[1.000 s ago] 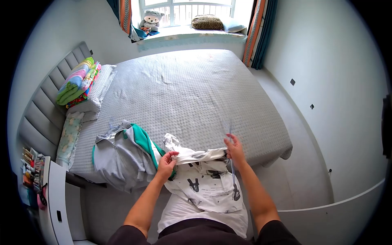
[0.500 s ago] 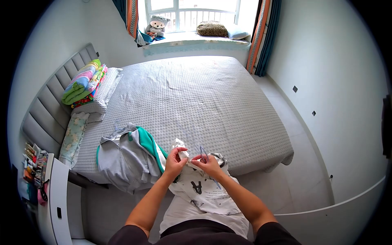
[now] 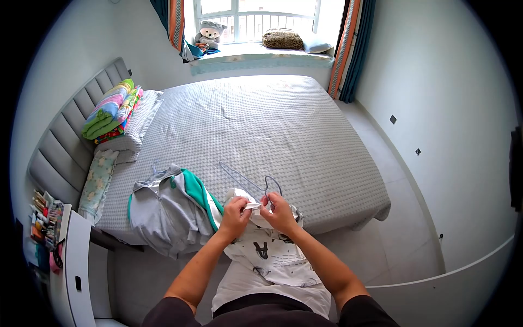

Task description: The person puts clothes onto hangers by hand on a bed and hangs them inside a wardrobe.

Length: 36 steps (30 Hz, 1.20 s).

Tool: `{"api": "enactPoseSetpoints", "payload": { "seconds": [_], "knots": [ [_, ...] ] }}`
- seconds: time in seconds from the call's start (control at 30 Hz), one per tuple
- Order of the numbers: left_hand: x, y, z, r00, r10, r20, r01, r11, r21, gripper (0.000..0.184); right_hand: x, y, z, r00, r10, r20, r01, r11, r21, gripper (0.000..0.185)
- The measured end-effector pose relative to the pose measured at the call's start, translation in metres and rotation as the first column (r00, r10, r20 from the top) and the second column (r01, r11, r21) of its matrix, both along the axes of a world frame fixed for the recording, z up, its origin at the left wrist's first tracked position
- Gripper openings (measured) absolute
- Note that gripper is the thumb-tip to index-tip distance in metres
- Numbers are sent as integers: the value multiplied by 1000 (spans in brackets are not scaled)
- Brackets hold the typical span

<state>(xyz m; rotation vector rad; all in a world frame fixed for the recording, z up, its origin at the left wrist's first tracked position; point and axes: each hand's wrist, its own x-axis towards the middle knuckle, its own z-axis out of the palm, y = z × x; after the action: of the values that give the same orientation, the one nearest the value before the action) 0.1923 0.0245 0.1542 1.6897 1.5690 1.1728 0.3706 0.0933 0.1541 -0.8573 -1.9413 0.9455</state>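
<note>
My left hand (image 3: 235,218) pinches the collar area of a white shirt (image 3: 272,256) with black print, which hangs over the bed's front edge and my lap. Close beside it, my right hand (image 3: 278,213) is closed on a blue-grey hanger (image 3: 239,177). The hanger's hook rises above my right fingers, and one arm of it points up and left over the bed. To the left, a grey jacket (image 3: 166,212) with green and white sleeves lies at the bed's edge.
The bed (image 3: 245,120) has a grey quilted cover. Folded colourful quilts (image 3: 111,111) rest on pillows by the headboard. At the lower left is a white cabinet (image 3: 76,261) with small items. A curved white panel (image 3: 447,297) stands at the lower right.
My right hand has come left with the hanger to meet my left hand at the shirt's collar. The hanger has turned, so its arm now shows over the bed.
</note>
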Motion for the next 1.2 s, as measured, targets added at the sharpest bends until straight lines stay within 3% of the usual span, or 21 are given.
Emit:
{"api": "enactPoseSetpoints", "payload": {
  "seconds": [0.03,0.07,0.1,0.13,0.17,0.27,0.37,0.43,0.5,0.6,0.67,0.7,0.77,0.8,0.9,1.0,1.2],
  "knots": [
    [-1,3,-2,998,29,61,-29,1000,-4,22,-1,-1,0,999,1,35,-2,1000,20,18],
    [-1,5,-4,919,18,395,18,996,-87,20,-3,-2,-1,998,-1,71,-2,999,40,20],
    [2,4,4,731,38,682,91,984,-152,19,-3,-4,-2,994,-4,106,-3,998,57,21],
    [4,2,10,458,87,884,178,966,-187,18,-2,-3,-8,991,-33,127,27,998,49,22],
    [4,0,13,403,73,912,211,963,-170,17,-2,0,-18,987,-62,146,56,997,45,22],
    [-14,-1,-2,644,-55,763,268,951,-157,19,8,9,-21,950,-190,248,200,980,-17,22],
    [-30,-7,11,760,107,641,65,969,-240,21,40,24,-17,890,-330,315,332,942,51,23],
    [-42,-5,14,661,109,742,97,969,-228,23,63,28,-9,858,-417,302,396,909,129,27],
    [-41,-4,30,551,178,815,90,959,-270,24,88,26,4,914,-324,244,318,946,63,35],
    [-30,-3,66,485,263,834,211,890,-404,19,116,22,9,959,-250,133,252,968,3,42],
    [-38,17,24,695,187,694,100,931,-352,15,126,14,14,969,-242,57,246,967,-64,39],
    [-42,24,8,785,157,600,50,948,-313,12,128,14,18,975,-220,-15,220,975,-2,28],
    [-37,31,10,939,227,260,-210,973,-90,10,131,7,38,968,-246,-39,248,968,31,21],
    [-33,35,13,953,294,80,-299,953,58,10,132,5,43,964,-259,-52,261,964,48,19],
    [-21,35,29,931,353,88,-363,918,159,11,137,5,39,970,-183,-161,188,982,11,14],
    [-3,28,56,944,328,35,-330,932,148,10,121,-7,44,984,-134,-114,116,982,-150,15],
    [6,37,66,948,304,-91,-269,922,279,14,89,-7,37,970,-141,-200,116,984,-133,15]
  ]
}}
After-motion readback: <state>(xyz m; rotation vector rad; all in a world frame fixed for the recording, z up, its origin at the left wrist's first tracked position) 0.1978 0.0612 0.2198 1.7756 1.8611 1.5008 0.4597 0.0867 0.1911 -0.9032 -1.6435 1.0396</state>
